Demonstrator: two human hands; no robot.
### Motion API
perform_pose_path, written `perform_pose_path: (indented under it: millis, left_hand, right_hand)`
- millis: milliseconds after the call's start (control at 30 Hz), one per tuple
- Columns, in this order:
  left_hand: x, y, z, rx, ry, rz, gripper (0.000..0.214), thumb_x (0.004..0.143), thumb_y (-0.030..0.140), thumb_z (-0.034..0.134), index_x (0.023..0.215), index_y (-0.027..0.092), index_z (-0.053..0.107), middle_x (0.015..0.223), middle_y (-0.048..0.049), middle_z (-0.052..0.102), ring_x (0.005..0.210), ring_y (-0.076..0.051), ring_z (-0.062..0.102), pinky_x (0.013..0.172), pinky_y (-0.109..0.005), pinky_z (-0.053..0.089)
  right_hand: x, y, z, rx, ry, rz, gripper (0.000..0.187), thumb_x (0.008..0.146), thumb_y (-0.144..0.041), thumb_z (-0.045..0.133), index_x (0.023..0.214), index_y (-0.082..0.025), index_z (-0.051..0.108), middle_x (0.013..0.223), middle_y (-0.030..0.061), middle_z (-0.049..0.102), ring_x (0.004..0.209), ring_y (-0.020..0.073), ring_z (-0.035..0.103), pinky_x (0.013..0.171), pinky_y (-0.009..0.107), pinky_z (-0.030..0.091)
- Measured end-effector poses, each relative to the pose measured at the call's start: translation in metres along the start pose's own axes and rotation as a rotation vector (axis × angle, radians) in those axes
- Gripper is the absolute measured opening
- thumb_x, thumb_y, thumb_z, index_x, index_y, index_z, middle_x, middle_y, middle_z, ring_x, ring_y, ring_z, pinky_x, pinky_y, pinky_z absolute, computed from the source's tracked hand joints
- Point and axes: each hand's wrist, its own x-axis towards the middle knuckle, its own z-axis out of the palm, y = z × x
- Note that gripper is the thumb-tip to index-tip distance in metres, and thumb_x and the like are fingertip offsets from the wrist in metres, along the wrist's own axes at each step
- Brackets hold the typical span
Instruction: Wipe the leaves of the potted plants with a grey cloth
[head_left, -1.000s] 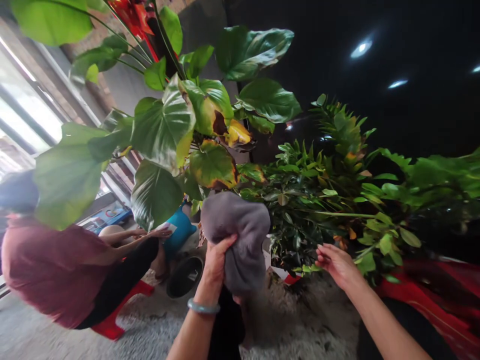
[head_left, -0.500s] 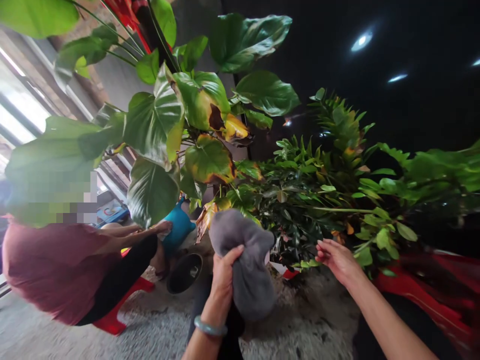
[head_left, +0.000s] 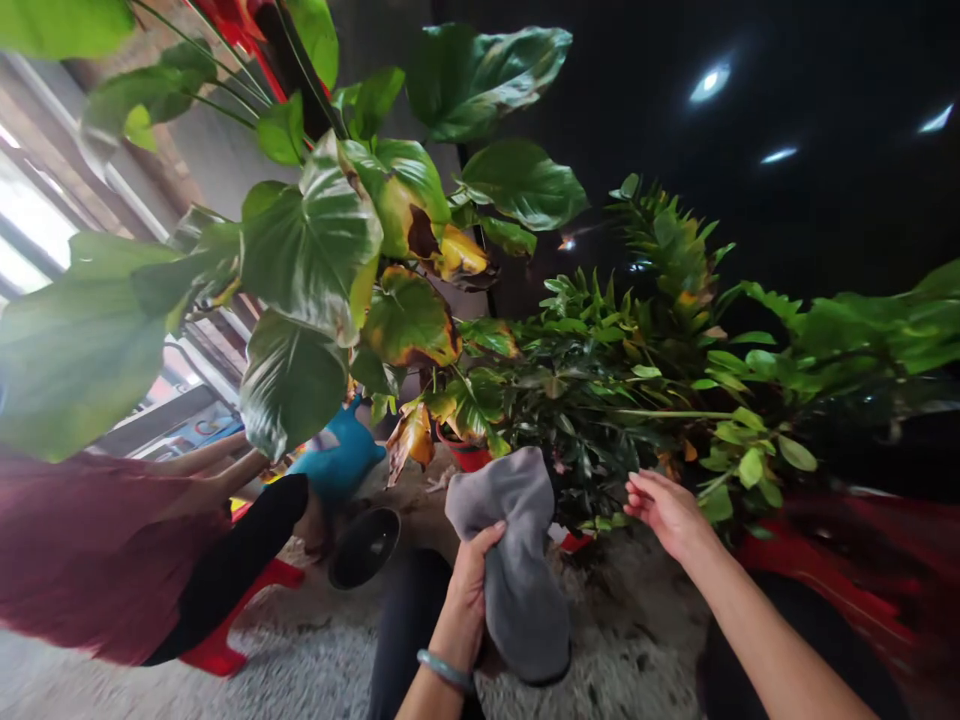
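Observation:
My left hand (head_left: 469,590) is closed around a grey cloth (head_left: 517,560), which hangs bunched in front of me, low in the middle. My right hand (head_left: 667,512) is held out to the right of it, fingers loosely apart and holding nothing, close to the small green leaves of a bushy plant (head_left: 645,380). Above the cloth hang the large broad leaves of a tall plant (head_left: 315,250), some with yellow and brown patches.
Another person in a dark red top (head_left: 82,550) sits at the left on a red stool (head_left: 225,645), arms stretched toward a blue object (head_left: 337,462). A dark round pot (head_left: 366,545) lies on the speckled floor. Something red (head_left: 840,590) lies at the right.
My left hand has lowered the grey cloth and shifted it to the right. My right hand has barely moved. The view has tilted slightly.

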Motion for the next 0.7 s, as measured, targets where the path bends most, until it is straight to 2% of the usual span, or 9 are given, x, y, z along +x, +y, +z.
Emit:
perform_pose_path:
  millis: [67, 167, 233, 300, 367, 433, 567, 700]
  left_hand:
    - [-0.003, 0.004, 0.002, -0.019, 0.010, 0.094, 0.021, 0.059, 0.007, 0.073, 0.078, 0.013, 0.065, 0.056, -0.0045, 0.071, 0.047, -0.020, 0.066, 0.052, -0.031, 0.056]
    - [-0.003, 0.007, 0.003, -0.018, 0.010, 0.250, 0.027, 0.049, 0.007, 0.078, 0.072, 0.014, 0.065, 0.055, -0.0032, 0.071, 0.049, -0.022, 0.067, 0.052, -0.030, 0.056]
    - [-0.004, 0.002, 0.001, -0.025, 0.005, 0.316, 0.034, 0.042, 0.009, 0.082, 0.072, 0.015, 0.066, 0.057, -0.0034, 0.072, 0.051, -0.022, 0.068, 0.053, -0.031, 0.056]
    - [-0.006, -0.008, -0.003, -0.031, -0.021, 0.334, 0.042, 0.039, 0.011, 0.085, 0.076, 0.015, 0.067, 0.063, -0.0041, 0.074, 0.055, -0.023, 0.069, 0.056, -0.033, 0.057]
    - [-0.011, -0.019, -0.006, -0.003, -0.078, 0.295, 0.050, 0.037, 0.013, 0.088, 0.083, 0.016, 0.067, 0.069, -0.0051, 0.076, 0.060, -0.025, 0.071, 0.061, -0.035, 0.058]
    - [-0.017, -0.028, -0.006, 0.041, -0.168, 0.236, 0.053, 0.037, 0.015, 0.090, 0.086, 0.015, 0.068, 0.075, -0.0071, 0.078, 0.067, -0.026, 0.072, 0.067, -0.035, 0.058]
    - [-0.029, -0.039, -0.001, 0.087, -0.348, 0.086, 0.054, 0.034, 0.025, 0.094, 0.081, 0.012, 0.071, 0.075, -0.0095, 0.077, 0.070, -0.027, 0.072, 0.072, -0.038, 0.058]
    - [-0.041, -0.047, 0.009, 0.133, -0.420, -0.100, 0.055, 0.028, 0.039, 0.095, 0.069, 0.011, 0.071, 0.065, -0.0108, 0.074, 0.073, -0.032, 0.072, 0.080, -0.043, 0.057]
  right_hand:
    - [0.001, -0.002, -0.002, -0.022, 0.035, -0.037, 0.028, 0.057, -0.027, 0.085, 0.063, -0.021, 0.058, 0.048, -0.0040, 0.061, 0.037, 0.0101, 0.051, 0.037, 0.023, 0.048]
    - [-0.005, -0.004, -0.002, -0.038, 0.059, -0.134, 0.035, 0.057, -0.040, 0.083, 0.056, -0.022, 0.053, 0.040, -0.0076, 0.051, 0.032, 0.0077, 0.042, 0.032, 0.020, 0.037]
    - [-0.016, -0.003, 0.002, -0.104, -0.040, -0.192, 0.038, 0.056, -0.047, 0.082, 0.053, -0.021, 0.054, 0.040, -0.0066, 0.050, 0.034, 0.0084, 0.042, 0.034, 0.021, 0.035]
    - [-0.031, 0.001, 0.008, -0.230, -0.220, -0.166, 0.038, 0.055, -0.053, 0.080, 0.059, -0.020, 0.062, 0.046, -0.0032, 0.057, 0.039, 0.0117, 0.049, 0.038, 0.024, 0.039]
    - [-0.046, 0.007, 0.016, -0.324, -0.389, -0.096, 0.042, 0.056, -0.057, 0.078, 0.069, -0.018, 0.069, 0.053, -0.0006, 0.063, 0.046, 0.0157, 0.056, 0.045, 0.027, 0.044]
    - [-0.056, 0.012, 0.022, -0.334, -0.474, -0.072, 0.042, 0.059, -0.057, 0.076, 0.074, -0.018, 0.071, 0.058, 0.0006, 0.066, 0.056, 0.0187, 0.061, 0.053, 0.029, 0.047]
    - [-0.061, 0.014, 0.027, -0.319, -0.544, -0.155, 0.031, 0.060, -0.047, 0.079, 0.071, -0.019, 0.071, 0.067, 0.0015, 0.070, 0.067, 0.0207, 0.063, 0.064, 0.030, 0.049]
    - [-0.055, 0.018, 0.026, -0.330, -0.577, -0.294, 0.027, 0.067, -0.045, 0.073, 0.077, -0.020, 0.071, 0.072, 0.0027, 0.071, 0.071, 0.0214, 0.064, 0.066, 0.032, 0.050]
